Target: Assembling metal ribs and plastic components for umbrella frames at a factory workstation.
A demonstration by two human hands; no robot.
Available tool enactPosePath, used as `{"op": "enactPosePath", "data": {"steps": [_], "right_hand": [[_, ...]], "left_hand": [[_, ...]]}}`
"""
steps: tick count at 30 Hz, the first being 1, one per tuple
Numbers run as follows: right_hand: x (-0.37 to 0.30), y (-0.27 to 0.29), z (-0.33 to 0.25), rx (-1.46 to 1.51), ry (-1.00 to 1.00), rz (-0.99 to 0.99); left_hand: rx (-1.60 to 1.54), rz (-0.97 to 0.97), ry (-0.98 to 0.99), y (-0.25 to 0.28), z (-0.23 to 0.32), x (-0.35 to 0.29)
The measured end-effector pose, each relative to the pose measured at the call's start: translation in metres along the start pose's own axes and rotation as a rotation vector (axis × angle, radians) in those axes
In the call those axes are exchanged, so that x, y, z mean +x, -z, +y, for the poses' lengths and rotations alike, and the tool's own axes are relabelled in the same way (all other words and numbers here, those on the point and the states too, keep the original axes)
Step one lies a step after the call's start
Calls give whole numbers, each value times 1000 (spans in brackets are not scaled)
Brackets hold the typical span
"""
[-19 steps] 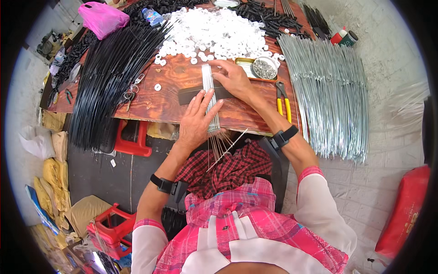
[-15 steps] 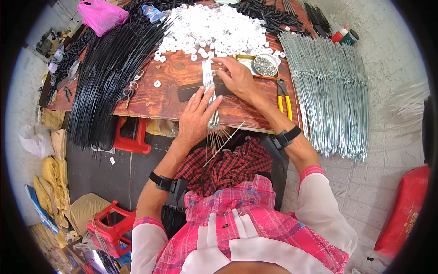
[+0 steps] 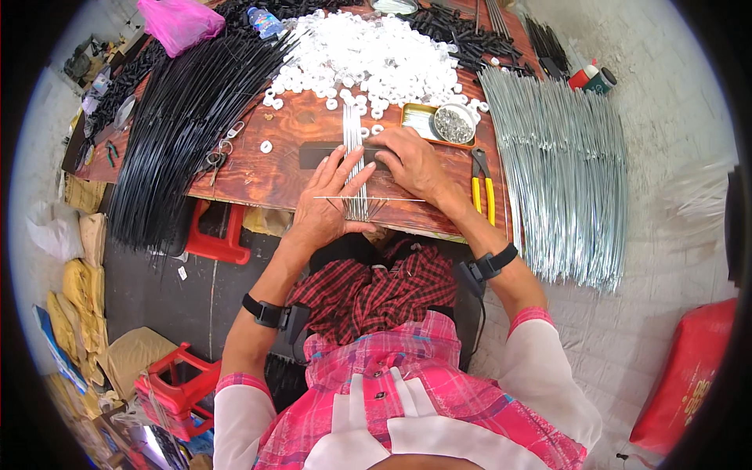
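Note:
A row of thin silvery rods [image 3: 352,125] lies on the wooden table, pointing away from me, with the far ends near white rings. My left hand [image 3: 333,192] is open over the rods, fingers spread and resting on them. Across the rods lies a dark flat bar [image 3: 316,155]. My right hand [image 3: 419,163] is bent round the bar's right end, index finger on the far side and thumb on the near side; part of the grip is hidden. One thin rod [image 3: 399,199] lies crosswise over the near end of the row, close to my left hand.
White rings [image 3: 368,59] are heaped at the back. Black rods [image 3: 188,117] lie left, silvery rods [image 3: 564,164] right. A tin tray [image 3: 419,117] holds a round dish [image 3: 454,124] of small metal pieces. Yellow-handled pliers [image 3: 482,188] and scissors [image 3: 215,159] lie nearby. A red stool [image 3: 219,235] stands below.
The row of rods now lies flatter on the table, its near end drawn in from the edge. The loose rod has turned crosswise. My right hand has moved nearer, onto the bar, which lies straighter.

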State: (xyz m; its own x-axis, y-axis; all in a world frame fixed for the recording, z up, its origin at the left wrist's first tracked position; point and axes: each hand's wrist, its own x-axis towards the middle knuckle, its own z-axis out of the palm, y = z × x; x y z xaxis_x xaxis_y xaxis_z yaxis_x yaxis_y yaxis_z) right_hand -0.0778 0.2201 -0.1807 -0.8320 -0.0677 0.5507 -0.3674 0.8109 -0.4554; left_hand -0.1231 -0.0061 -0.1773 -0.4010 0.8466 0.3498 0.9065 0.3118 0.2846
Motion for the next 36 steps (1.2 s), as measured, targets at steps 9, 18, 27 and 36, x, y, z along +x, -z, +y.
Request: {"op": "enactPosePath", "data": {"steps": [9,18,27,36], "right_hand": [[5,14,-4,-39,-46,62],[21,56,40,-444,-42,25],[34,48,51,-551,-1,-123],[43,50,50,-324,-42,7]], "left_hand": [[-10,8,-7,-1,-3,0],[-5,14,-13,-5,-4,-1],[-1,25,-7,-5,-4,0],[10,1,-4,-3,-5,0]]}}
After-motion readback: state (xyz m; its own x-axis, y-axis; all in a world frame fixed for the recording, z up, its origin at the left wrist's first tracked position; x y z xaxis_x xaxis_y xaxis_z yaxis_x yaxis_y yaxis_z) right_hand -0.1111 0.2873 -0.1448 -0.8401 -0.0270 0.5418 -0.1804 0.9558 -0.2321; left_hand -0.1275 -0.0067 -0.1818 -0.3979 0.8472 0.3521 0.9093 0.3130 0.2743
